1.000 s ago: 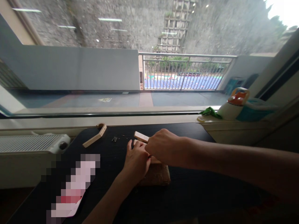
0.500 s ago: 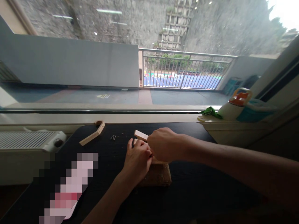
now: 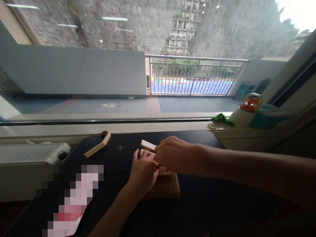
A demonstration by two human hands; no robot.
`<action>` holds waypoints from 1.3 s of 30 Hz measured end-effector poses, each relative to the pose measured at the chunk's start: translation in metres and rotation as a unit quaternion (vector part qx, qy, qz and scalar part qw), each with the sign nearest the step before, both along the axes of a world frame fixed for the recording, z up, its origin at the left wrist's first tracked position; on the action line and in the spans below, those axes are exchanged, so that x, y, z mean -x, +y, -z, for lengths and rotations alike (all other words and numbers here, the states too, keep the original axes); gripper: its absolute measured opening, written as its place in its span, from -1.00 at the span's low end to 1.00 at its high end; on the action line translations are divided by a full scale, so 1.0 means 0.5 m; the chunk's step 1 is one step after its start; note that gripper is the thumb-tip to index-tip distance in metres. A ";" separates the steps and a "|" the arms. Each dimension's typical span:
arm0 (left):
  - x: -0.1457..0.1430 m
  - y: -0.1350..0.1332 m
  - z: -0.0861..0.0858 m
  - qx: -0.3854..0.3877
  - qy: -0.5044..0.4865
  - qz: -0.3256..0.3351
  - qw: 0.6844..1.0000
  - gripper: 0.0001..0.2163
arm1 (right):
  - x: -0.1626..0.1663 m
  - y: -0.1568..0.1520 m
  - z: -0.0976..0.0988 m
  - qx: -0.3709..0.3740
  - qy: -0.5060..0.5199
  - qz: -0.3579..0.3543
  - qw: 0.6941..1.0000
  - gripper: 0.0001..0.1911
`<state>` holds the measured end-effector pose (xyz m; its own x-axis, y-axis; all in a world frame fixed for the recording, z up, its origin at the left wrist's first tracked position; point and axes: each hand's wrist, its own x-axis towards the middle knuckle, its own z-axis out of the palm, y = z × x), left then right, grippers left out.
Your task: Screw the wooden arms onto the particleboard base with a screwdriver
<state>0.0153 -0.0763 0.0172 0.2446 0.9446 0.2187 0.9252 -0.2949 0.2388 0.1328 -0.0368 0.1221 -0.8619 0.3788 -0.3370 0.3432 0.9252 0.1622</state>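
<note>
A pale wooden piece with a dark hole (image 3: pixel 167 170) lies on a rough brown wooden block (image 3: pixel 168 188) on the black table. My left hand (image 3: pixel 145 168) is closed around its left part, thumb and fingers gripping it. My right hand (image 3: pixel 172 154) is in a fist right beside the left fingers, above the wooden piece. Whatever the right fingers hold is hidden behind the knuckles. A light wooden bar (image 3: pixel 147 145) sticks out on the far side, past both hands. Several small screws or nails (image 3: pixel 119 148) lie on the table to the left.
A hooked wooden part (image 3: pixel 98 146) rests at the table's far left. A blurred pinkish flat thing (image 3: pixel 79 194) lies in front of it. On the windowsill stand a white jug with an orange top (image 3: pixel 245 110) and a green cloth (image 3: pixel 221 119). A radiator (image 3: pixel 37 153) is at left.
The right fist has turned and shifted slightly left, so the wooden piece's hole now shows. My left hand keeps its grip. The view has tilted a little.
</note>
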 end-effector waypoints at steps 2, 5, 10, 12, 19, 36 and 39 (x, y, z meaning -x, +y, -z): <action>0.001 0.000 0.001 -0.003 -0.002 0.001 1.000 -0.89 | 0.000 0.008 0.004 0.004 0.005 -0.015 1.000 -0.86; 0.004 0.001 0.001 0.004 -0.006 0.010 1.000 -0.87 | 0.001 0.021 0.007 0.016 0.008 -0.012 1.000 -0.83; 0.006 0.001 0.000 0.010 -0.016 0.019 1.000 -0.85 | 0.004 0.032 -0.003 0.068 0.004 0.085 0.994 -0.80; 0.006 0.001 0.000 0.012 -0.017 0.017 1.000 -0.84 | 0.001 0.034 -0.006 0.089 0.009 0.135 0.987 -0.75; 0.008 -0.001 0.001 0.015 0.002 0.020 1.000 -0.86 | -0.013 0.016 -0.009 0.051 0.019 0.133 0.990 -0.76; 0.006 0.002 -0.004 0.020 -0.016 0.004 1.000 -0.90 | -0.004 -0.003 -0.003 0.024 -0.015 0.049 0.998 -0.82; 0.003 0.004 -0.003 0.018 -0.012 0.006 1.000 -0.91 | -0.007 -0.004 -0.007 0.026 -0.017 0.054 0.998 -0.81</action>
